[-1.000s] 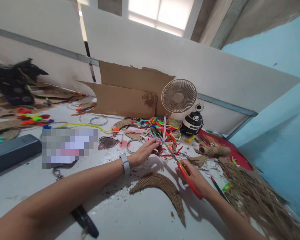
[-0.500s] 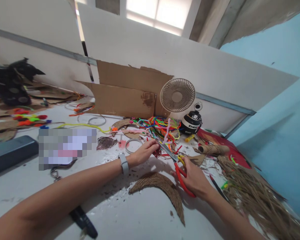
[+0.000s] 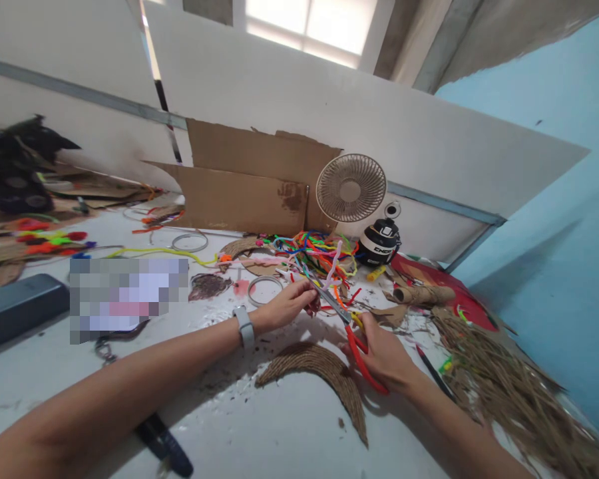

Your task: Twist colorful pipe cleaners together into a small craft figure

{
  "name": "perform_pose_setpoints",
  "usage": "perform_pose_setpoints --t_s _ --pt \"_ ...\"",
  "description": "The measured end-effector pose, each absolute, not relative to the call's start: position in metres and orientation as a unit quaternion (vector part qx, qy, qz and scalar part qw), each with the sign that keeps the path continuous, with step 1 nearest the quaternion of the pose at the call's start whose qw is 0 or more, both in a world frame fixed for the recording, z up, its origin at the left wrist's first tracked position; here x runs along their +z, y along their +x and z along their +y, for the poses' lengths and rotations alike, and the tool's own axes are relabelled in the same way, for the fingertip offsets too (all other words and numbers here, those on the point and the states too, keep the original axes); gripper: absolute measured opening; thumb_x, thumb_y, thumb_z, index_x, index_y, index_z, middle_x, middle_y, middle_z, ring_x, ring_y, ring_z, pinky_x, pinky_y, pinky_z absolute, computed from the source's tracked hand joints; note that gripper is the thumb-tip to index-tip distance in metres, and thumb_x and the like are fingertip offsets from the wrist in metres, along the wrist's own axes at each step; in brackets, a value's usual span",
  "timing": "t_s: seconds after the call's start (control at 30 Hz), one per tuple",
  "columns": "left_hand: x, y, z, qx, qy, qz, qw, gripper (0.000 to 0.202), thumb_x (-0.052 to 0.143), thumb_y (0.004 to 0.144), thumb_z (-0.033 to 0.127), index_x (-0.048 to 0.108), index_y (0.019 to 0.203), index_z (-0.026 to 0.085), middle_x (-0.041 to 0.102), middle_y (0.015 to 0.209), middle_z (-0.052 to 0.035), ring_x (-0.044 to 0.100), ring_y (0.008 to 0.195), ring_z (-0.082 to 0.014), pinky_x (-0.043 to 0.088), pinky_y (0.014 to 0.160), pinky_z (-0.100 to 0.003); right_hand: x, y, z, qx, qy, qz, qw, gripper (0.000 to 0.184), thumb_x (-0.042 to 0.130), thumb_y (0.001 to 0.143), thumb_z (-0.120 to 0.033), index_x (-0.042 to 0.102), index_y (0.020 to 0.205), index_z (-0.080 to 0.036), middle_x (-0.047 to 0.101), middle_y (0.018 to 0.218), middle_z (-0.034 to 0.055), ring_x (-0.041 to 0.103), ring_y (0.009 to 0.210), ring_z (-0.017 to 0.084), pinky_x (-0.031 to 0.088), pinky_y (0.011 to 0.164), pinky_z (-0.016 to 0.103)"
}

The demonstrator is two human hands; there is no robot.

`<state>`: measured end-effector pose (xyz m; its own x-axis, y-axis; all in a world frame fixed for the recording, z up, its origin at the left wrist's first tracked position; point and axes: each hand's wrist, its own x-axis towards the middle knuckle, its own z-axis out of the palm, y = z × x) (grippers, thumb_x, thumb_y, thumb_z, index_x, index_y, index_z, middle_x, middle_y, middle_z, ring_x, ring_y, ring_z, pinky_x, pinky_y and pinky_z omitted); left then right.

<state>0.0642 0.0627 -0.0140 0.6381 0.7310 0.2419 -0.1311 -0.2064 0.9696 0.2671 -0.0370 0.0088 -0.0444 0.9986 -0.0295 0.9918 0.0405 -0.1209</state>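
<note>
My right hand grips a pair of scissors with red and yellow handles, its fingers in the loops. The metal blades point up and left, their tips close to my left hand. That hand is closed in a pinch on a small dark red piece, mostly hidden by the fingers. Just beyond both hands lies a tangled heap of colourful pipe cleaners. Nearer to me on the white table rests a curved, crescent-shaped piece covered in brown cord.
A small fan and a black pot-like object stand at the back by cardboard sheets. Brown dried fibres and a cardboard roll lie right. A wire ring and a blurred-out object are left.
The whole view has shifted slightly, so things sit a little farther left. Both hands and the scissors keep nearly the same position.
</note>
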Motion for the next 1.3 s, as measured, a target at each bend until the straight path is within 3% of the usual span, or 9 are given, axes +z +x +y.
perform_pose_setpoints --t_s 0.47,0.63,0.83,1.03,1.13,1.23,1.3 --pt "-0.009 0.065 0.057 0.36 0.676 0.22 0.604 0.025 0.041 0.084 0.036 0.045 0.071 0.015 0.049 0.065 0.0011 0.046 0.062 -0.0107 0.04 0.063 -0.026 0.008 0.263 -0.037 -0.001 -0.682 -0.732 -0.008 0.037 0.032 0.087 -0.05 0.042 0.095 -0.015 0.067 0.073 0.011 0.063 0.067 0.027 0.028 0.051 0.026" --pt "-0.011 0.064 0.058 0.359 0.692 0.194 0.596 0.028 0.04 0.085 0.041 0.045 0.075 0.015 0.05 0.069 0.0004 0.048 0.065 -0.0114 0.041 0.064 -0.026 0.013 0.27 -0.033 -0.054 -0.723 -0.688 -0.009 0.046 0.027 0.086 -0.057 0.046 0.096 -0.016 0.066 0.068 0.0116 0.063 0.065 0.028 0.029 0.05 0.027" --pt "-0.014 0.062 0.059 0.357 0.788 0.187 0.466 0.03 0.034 0.089 0.039 0.051 0.086 0.014 0.055 0.081 -0.0039 0.051 0.075 -0.0132 0.043 0.068 -0.025 0.015 0.287 -0.021 -0.081 -0.772 -0.628 -0.047 0.052 0.031 0.08 -0.063 0.055 0.091 -0.019 0.067 0.076 0.0136 0.063 0.072 0.03 0.034 0.052 0.029" --pt "-0.011 0.057 0.057 0.3 0.913 0.17 0.216 0.027 0.034 0.09 0.031 0.054 0.092 0.014 0.057 0.086 -0.0071 0.052 0.077 -0.0159 0.04 0.071 -0.026 0.026 0.306 -0.021 -0.049 -0.753 -0.651 -0.085 0.039 0.045 0.078 -0.053 0.06 0.088 -0.019 0.066 0.082 0.0122 0.062 0.077 0.029 0.04 0.058 0.031" --pt "-0.01 0.058 0.054 0.292 0.924 0.164 0.184 0.026 0.031 0.091 0.028 0.053 0.096 0.014 0.058 0.087 -0.0076 0.053 0.078 -0.0158 0.04 0.07 -0.025 0.037 0.306 -0.027 -0.037 -0.696 -0.717 -0.012 0.032 0.05 0.078 -0.045 0.06 0.091 -0.018 0.062 0.094 0.0111 0.059 0.087 0.026 0.043 0.069 0.032" --pt "-0.012 0.061 0.049 0.257 0.947 0.153 0.117 0.022 0.034 0.09 0.022 0.053 0.096 0.015 0.059 0.089 -0.0076 0.053 0.081 -0.0169 0.04 0.071 -0.026 0.036 0.295 -0.031 -0.032 -0.607 -0.785 0.116 0.031 0.042 0.085 -0.028 0.054 0.111 -0.015 0.056 0.11 0.0117 0.052 0.102 0.022 0.04 0.087 0.033" --pt "-0.015 0.063 0.048 0.224 0.963 0.143 0.044 0.019 0.038 0.088 0.018 0.054 0.097 0.015 0.059 0.091 -0.0081 0.053 0.084 -0.0187 0.039 0.074 -0.029 0.024 0.285 -0.032 -0.006 -0.555 -0.818 0.152 0.037 0.039 0.085 -0.019 0.048 0.121 -0.016 0.054 0.115 0.0115 0.05 0.106 0.02 0.039 0.091 0.034"
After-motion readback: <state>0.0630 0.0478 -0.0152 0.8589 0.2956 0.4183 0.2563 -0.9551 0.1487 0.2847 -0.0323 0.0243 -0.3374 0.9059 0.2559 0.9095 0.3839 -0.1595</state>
